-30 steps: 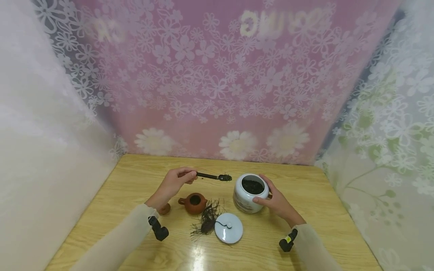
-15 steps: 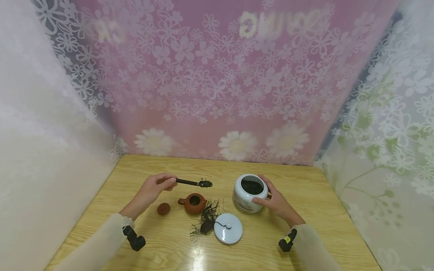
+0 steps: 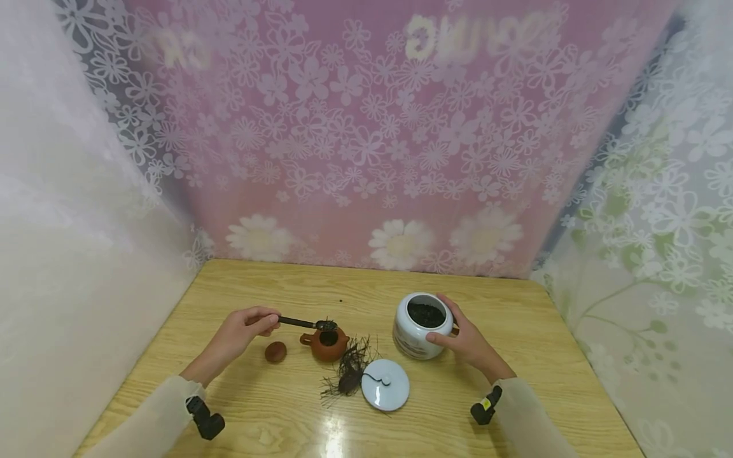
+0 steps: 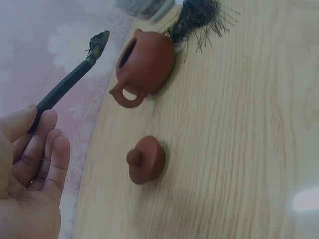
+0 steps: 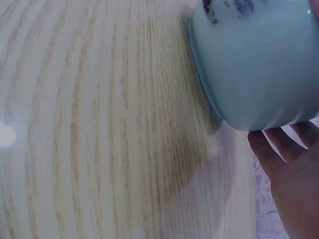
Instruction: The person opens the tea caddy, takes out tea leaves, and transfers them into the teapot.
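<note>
My left hand (image 3: 237, 333) pinches the dark handle of a tea scoop (image 3: 296, 322), its bowl heaped with dark tea leaves. The scoop's bowl is above the open mouth of a small brown clay teapot (image 3: 329, 351); in the left wrist view the scoop (image 4: 65, 87) appears apart from the pot. A round clay teapot lid (image 3: 275, 352) lies left of the pot, knob up. My right hand (image 3: 471, 345) holds the side of a white porcelain jar (image 3: 409, 340), thumb at the front and fingers behind. Dark leaves show inside the upright jar.
A bundle of dark, thin root-like strands (image 3: 350, 378) lies between the teapot and the white jar lid (image 3: 386, 395). A small dark speck (image 3: 340, 301) sits farther back on the wooden table (image 3: 252, 280). Flowered cloth hangs behind and at the sides.
My left hand has carried the loaded scoop left and down, from beside the jar to above the teapot. The clay lid has come into full view. My right hand and the jar stay put.
</note>
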Demonstrator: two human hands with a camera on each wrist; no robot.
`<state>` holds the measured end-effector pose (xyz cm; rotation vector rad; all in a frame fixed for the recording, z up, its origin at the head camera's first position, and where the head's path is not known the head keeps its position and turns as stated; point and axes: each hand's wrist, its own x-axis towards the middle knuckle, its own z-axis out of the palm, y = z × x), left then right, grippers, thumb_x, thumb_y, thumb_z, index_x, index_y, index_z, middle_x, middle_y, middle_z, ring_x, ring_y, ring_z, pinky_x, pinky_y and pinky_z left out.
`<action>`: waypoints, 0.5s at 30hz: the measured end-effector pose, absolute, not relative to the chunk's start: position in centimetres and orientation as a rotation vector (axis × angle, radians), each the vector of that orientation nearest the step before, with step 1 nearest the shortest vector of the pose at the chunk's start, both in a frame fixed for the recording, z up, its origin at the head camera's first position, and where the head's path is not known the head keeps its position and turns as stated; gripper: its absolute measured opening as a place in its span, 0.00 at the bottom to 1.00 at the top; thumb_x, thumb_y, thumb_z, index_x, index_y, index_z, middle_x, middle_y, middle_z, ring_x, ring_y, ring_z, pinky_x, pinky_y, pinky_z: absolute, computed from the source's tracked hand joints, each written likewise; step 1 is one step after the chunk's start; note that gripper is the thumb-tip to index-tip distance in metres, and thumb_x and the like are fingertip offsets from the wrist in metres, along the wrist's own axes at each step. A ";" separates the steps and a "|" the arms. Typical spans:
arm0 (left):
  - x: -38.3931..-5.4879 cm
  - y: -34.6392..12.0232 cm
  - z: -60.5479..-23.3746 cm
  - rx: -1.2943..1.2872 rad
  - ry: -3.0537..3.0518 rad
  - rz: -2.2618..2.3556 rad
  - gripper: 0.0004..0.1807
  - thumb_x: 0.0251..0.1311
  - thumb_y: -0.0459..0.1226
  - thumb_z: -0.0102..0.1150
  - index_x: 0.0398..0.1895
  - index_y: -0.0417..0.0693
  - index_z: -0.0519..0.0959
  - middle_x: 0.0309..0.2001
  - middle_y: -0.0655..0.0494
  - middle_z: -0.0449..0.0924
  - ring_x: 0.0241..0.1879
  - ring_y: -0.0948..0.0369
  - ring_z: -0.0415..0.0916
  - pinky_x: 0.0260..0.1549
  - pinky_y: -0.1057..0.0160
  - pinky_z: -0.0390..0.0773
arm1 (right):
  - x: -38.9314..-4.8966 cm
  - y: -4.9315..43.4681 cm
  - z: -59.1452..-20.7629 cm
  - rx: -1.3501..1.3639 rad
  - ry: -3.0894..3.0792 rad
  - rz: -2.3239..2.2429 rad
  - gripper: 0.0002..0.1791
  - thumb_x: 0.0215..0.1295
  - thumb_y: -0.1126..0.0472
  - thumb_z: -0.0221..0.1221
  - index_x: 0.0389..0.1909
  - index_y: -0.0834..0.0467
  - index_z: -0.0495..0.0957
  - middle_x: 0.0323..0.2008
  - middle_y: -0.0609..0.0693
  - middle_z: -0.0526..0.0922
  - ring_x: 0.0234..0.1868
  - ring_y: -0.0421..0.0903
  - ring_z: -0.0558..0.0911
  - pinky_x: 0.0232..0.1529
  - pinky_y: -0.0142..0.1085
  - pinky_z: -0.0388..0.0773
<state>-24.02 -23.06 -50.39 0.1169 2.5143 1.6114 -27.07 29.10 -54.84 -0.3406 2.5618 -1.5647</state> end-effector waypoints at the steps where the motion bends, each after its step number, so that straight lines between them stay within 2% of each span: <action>1: -24.0 -23.2 -50.5 0.107 2.516 1.608 0.27 0.79 0.55 0.62 0.68 0.47 0.83 0.57 0.48 0.89 0.60 0.44 0.85 0.67 0.39 0.80 | -27.0 29.1 -54.8 -0.340 2.560 -1.568 0.57 0.72 0.53 0.74 0.90 0.47 0.47 0.86 0.61 0.55 0.84 0.71 0.60 0.76 0.67 0.68; 8: -23.8 -23.7 -50.1 0.151 2.602 1.510 0.21 0.81 0.50 0.61 0.67 0.50 0.85 0.57 0.47 0.90 0.58 0.43 0.86 0.64 0.36 0.80 | -27.0 29.0 -54.7 -0.336 2.565 -1.567 0.57 0.71 0.53 0.74 0.90 0.46 0.47 0.87 0.61 0.54 0.84 0.71 0.60 0.76 0.68 0.67; 15: -23.9 -23.4 -49.6 0.212 2.660 1.433 0.20 0.80 0.50 0.63 0.64 0.50 0.86 0.54 0.50 0.90 0.56 0.43 0.86 0.58 0.40 0.84 | -27.1 29.1 -54.8 -0.336 2.556 -1.565 0.57 0.71 0.53 0.74 0.91 0.46 0.46 0.87 0.61 0.54 0.84 0.71 0.60 0.77 0.68 0.66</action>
